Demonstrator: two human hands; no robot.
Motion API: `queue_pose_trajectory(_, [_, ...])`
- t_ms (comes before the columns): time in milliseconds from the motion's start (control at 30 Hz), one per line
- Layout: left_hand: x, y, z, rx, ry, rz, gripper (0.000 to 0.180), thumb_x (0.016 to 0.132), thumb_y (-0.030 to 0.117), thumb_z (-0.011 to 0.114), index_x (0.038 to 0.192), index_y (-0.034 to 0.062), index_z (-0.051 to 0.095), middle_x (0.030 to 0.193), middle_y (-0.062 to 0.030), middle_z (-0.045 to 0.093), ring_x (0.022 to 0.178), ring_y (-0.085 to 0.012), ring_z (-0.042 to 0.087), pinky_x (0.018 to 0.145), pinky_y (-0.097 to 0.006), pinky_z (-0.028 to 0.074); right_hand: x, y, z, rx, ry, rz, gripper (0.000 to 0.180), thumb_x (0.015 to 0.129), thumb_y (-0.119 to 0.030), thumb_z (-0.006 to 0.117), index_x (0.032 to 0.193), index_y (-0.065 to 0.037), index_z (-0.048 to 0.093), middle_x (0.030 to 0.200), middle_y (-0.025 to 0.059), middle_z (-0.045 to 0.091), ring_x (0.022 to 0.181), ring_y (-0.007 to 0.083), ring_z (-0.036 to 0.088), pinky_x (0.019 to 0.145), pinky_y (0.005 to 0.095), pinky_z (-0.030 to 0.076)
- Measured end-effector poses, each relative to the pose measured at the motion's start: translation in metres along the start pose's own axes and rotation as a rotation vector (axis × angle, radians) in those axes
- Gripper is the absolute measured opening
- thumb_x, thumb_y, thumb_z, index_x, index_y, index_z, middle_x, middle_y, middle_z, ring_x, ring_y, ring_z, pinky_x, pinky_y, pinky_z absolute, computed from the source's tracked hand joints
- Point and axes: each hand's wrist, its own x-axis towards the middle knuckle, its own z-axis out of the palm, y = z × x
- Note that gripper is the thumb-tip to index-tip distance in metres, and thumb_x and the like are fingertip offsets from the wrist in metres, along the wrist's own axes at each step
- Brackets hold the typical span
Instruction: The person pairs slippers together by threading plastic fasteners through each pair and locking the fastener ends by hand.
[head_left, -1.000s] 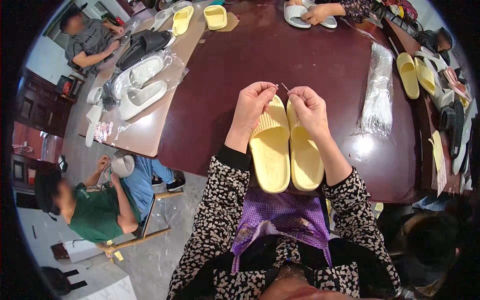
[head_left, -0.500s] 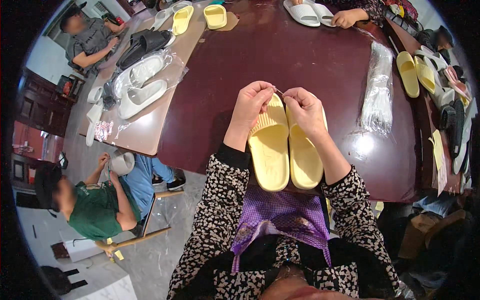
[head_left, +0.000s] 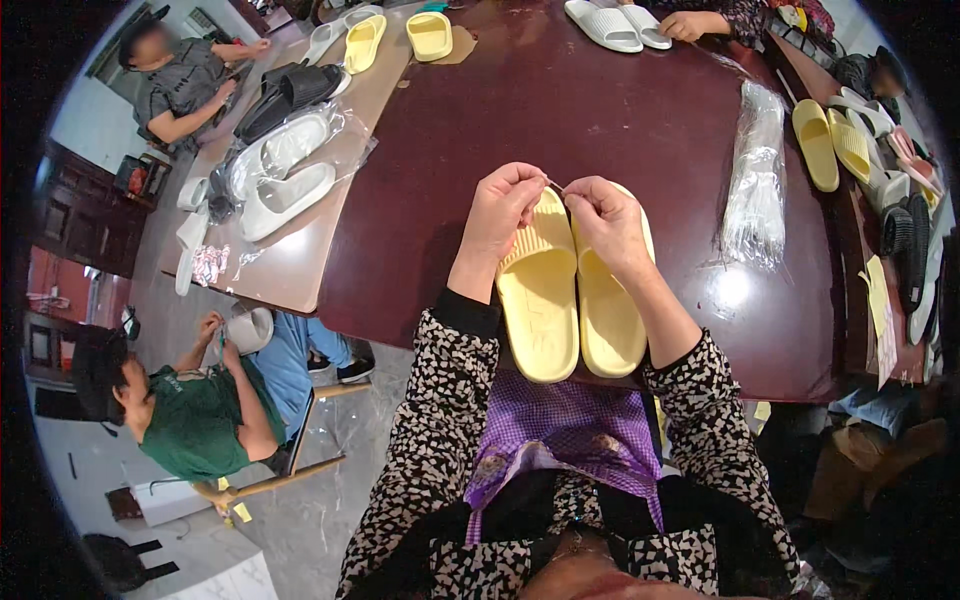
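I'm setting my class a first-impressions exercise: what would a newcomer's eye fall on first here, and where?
Probably the pair of yellow slippers at the near edge of the dark red table, with the left hand and right hand almost meeting over their far ends, pinching a thin strand. The shiny, pale bundle to their right might come next, then the white slippers and black slippers on the paler table at left.

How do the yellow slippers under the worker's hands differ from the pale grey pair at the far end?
The yellow slippers lie at the near edge; the pale grey pair at the far end. The yellow slippers look larger; the farther pale grey pair, smaller. The yellow slippers run nearly straight up the picture; the pale grey pair slants. Each pair sits side by side on the dark red table.
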Motion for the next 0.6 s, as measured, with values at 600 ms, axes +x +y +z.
queue_pose_trajectory(600, [0.001, -0.003, -0.001, 0.038, -0.032, 0.047, 0.005, 0.084, 0.003, 0.056, 0.084, 0.0031, 0.061, 0.067, 0.0046, 0.055, 0.051, 0.0008, 0.043, 0.046, -0.014, 0.034, 0.004, 0.008, 0.001, -0.021, -0.037, -0.02, 0.009, 0.086, -0.006, 0.056, 0.089, 0.001, 0.062, 0.069, -0.0036, 0.054, 0.063, 0.0024, 0.047, 0.056, 0.0188, 0.039])
